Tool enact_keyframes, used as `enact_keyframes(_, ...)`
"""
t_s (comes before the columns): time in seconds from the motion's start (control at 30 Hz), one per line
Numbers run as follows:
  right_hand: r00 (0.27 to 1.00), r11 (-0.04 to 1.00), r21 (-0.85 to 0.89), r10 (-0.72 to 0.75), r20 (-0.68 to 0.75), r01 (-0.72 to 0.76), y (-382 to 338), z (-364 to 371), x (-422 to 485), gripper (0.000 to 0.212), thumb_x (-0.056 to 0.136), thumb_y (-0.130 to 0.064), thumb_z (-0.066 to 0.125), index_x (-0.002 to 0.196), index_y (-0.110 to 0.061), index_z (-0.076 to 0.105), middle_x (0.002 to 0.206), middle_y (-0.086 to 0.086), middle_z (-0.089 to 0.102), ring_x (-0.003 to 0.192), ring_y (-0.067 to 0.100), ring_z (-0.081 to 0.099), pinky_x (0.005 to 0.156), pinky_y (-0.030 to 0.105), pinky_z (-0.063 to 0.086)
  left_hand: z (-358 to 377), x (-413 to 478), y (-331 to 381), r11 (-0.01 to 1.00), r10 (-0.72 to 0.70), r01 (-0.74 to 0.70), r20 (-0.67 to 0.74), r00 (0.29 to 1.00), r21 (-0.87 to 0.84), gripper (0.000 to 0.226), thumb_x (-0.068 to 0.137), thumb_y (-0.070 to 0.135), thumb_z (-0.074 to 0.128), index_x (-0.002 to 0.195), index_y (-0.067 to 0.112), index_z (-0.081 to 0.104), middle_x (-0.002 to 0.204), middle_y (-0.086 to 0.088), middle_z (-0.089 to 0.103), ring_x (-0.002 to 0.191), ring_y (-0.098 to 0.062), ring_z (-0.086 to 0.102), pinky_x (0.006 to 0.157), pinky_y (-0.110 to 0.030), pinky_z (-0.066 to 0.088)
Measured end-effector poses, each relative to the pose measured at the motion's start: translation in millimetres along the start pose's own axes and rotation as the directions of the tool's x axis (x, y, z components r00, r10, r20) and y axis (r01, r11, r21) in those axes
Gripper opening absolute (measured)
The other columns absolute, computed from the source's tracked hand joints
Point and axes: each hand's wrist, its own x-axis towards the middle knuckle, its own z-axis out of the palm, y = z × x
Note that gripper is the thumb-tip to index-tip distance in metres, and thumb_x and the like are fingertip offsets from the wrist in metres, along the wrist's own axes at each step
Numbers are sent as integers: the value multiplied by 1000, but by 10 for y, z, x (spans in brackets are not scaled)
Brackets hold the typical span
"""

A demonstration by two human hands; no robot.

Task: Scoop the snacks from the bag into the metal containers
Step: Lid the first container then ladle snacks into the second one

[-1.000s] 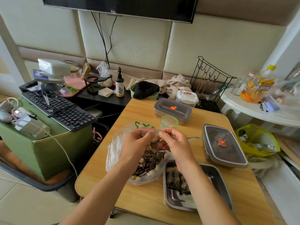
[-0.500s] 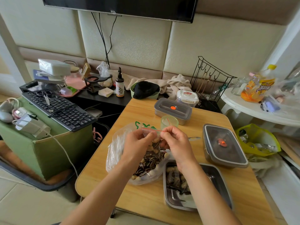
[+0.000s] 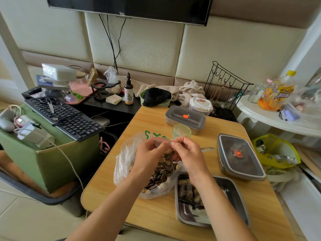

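Both hands are staying up at the mouth of the bag [image 3: 125,164], much as they were half a second ago, with no clear shift in either one. The left hand [image 3: 150,154] is pinching the red seal strip [image 3: 165,140] along the bag's top edge, its fingers curled in and clamped on the plastic. The right hand [image 3: 190,156] is pinching the same strip just beside it, thumb and forefinger pressed together on it, so the two pinches are almost touching. The bag is sitting where it was, near the middle of the worktop [image 3: 152,214] toward its left edge. It is bulging with striped seeds and pale nuts, the snacks [image 3: 164,173] showing through the clear plastic below the hands. The open metal container [image 3: 233,190] is lying at the near right corner, touching the bag's right side, with a heap of snacks at its left end and the right forearm crossing over it; its fill is looking the same as before. The right lidded container [image 3: 241,157] is resting by the right edge and the far lidded container [image 3: 185,117] near the far edge, both unmoved, lids on. The green cup [image 3: 181,131] is standing just beyond the hands, in front of the far lidded container, and a metal handle [image 3: 207,149] is poking out past the right hand, the rest hidden.
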Motion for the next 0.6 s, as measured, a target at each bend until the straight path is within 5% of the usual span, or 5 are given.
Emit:
enact_keyframes(0.23, 1000, 1000, 10, -6, -24, 6, 7, 18, 16, 10, 97, -13, 65, 90, -6, 69, 91, 23, 72, 74, 22, 62, 67, 34, 52, 13, -18, 27, 998, -16, 17, 17, 1000, -58, 14, 95, 22, 71, 99, 10, 77, 92, -15, 77, 89, -35, 75, 80, -47, 64)
enact_keyframes(0.37, 999, 998, 43, 40, 14, -41, -20, 23, 1, 12, 100, -15, 63, 95, -6, 70, 87, 15, 76, 75, 22, 61, 67, 32, 50, 11, -33, 43, 997, 0, 0, -1, 1000, -78, 13, 97, 17, 68, 99, 7, 77, 91, -17, 76, 78, -27, 74, 65, -31, 63)
enact_keyframes(0.6, 1000, 999, 30, 19, 17, -19, -18, 28, -9, 12, 99, -20, 66, 90, -15, 73, 95, 20, 73, 79, 23, 62, 69, 36, 50, 11, -27, 15, 999, 28, -28, -1, 1000, -47, 14, 98, 20, 69, 100, 9, 76, 91, -15, 77, 87, -33, 75, 71, -39, 65)
